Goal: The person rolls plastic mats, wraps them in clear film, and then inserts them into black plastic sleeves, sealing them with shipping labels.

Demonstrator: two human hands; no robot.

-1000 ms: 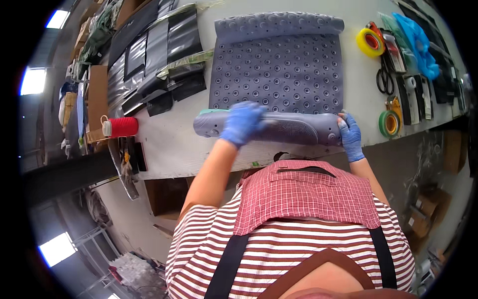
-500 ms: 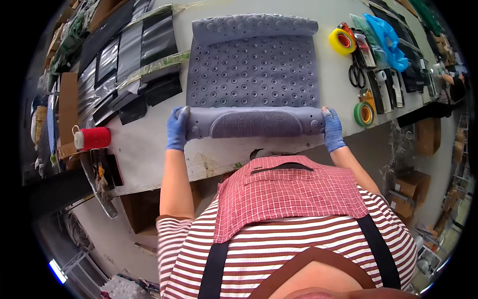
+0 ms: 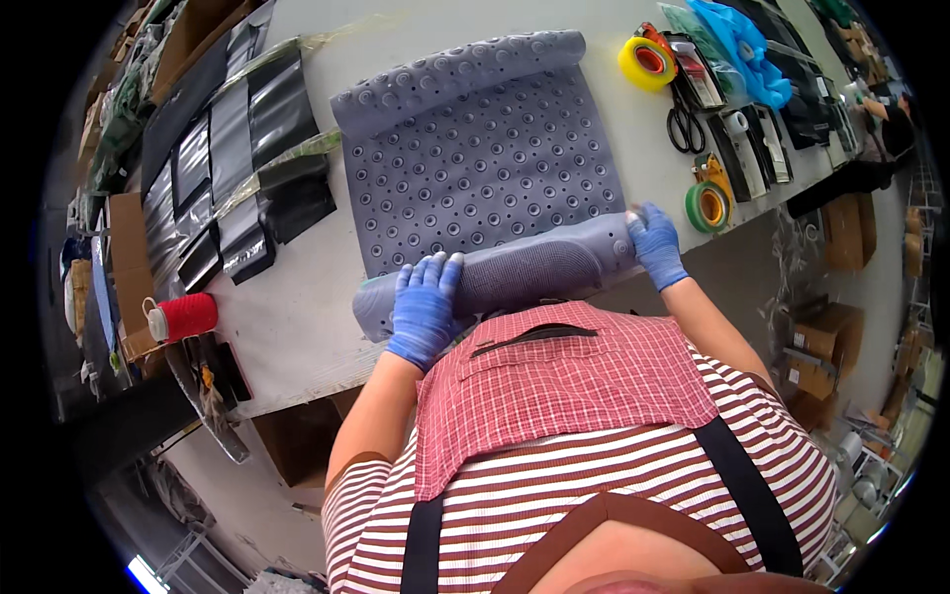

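Observation:
A grey bath mat (image 3: pixel 482 163) with rows of suction cups lies slanted across the white table. Its far end is curled over into a roll, and its near end forms another roll with a finely ribbed oval panel facing up. My left hand (image 3: pixel 426 307), in a blue glove with bare-looking fingertips, lies over the left part of the near roll with its fingers bent across the top; its thumb is hidden. At the roll's right end my right hand (image 3: pixel 655 246), also gloved in blue, grips the edge.
Black plastic bags (image 3: pixel 233 148) lie at the left, with a red thread spool (image 3: pixel 182 318) near the table's left edge. Yellow tape (image 3: pixel 647 62), black scissors (image 3: pixel 685 127), green tape (image 3: pixel 708 206) and a blue plastic bag (image 3: pixel 747 54) lie at the right.
My left hand has moved from the roll's left end inward onto its top. The mat now slants, its left side nearer me. My right hand stays at the right end.

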